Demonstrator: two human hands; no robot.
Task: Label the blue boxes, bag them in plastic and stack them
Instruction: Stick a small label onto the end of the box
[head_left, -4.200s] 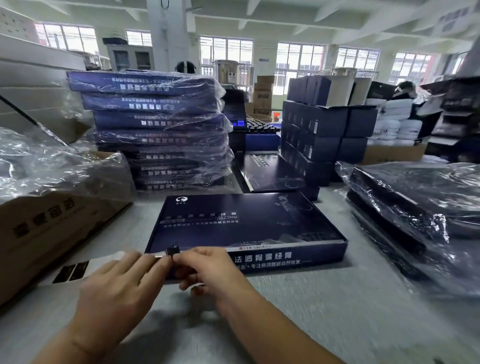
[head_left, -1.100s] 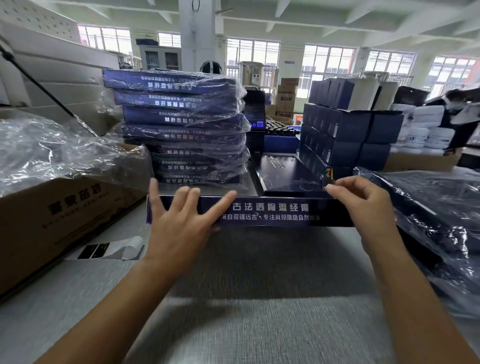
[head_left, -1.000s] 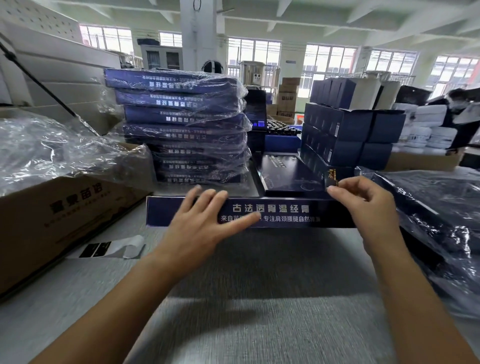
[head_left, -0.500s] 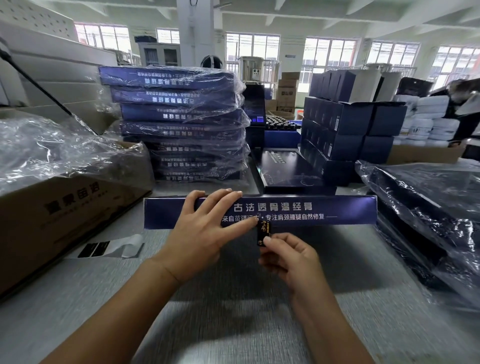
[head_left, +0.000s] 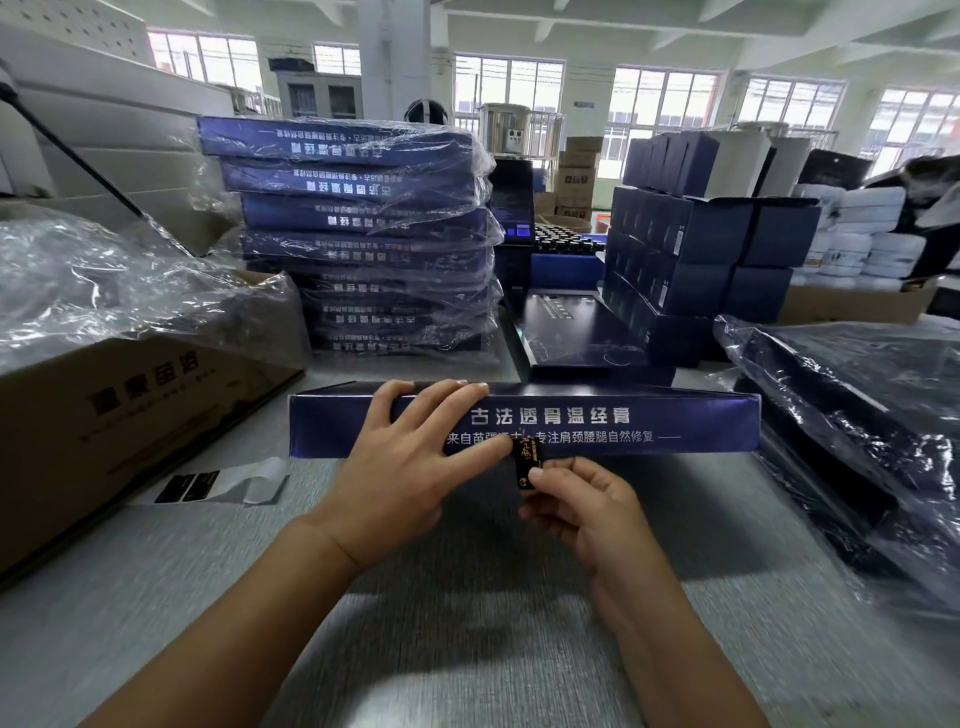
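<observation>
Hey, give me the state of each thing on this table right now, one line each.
Blue box: unbagged, long side facing the camera.
Black label: pinched, touching the box's side.
Left hand: flat against the box.
Right hand: pinching the label.
Stack of boxes: bagged in plastic.
Backing strip: two labels left on it.

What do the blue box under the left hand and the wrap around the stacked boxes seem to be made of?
Blue box: likely printed cardboard, slightly glossy; sharp folded edges, printed white text. Wrap: thin clear plastic film; wrinkled, shiny, boxes visible through it.

The blue box (head_left: 701, 423) reads "古法透骨温经膏" above "专注肩颈腰腿自然修复"; gold print on the black label (head_left: 527, 460) is unreadable.
</observation>
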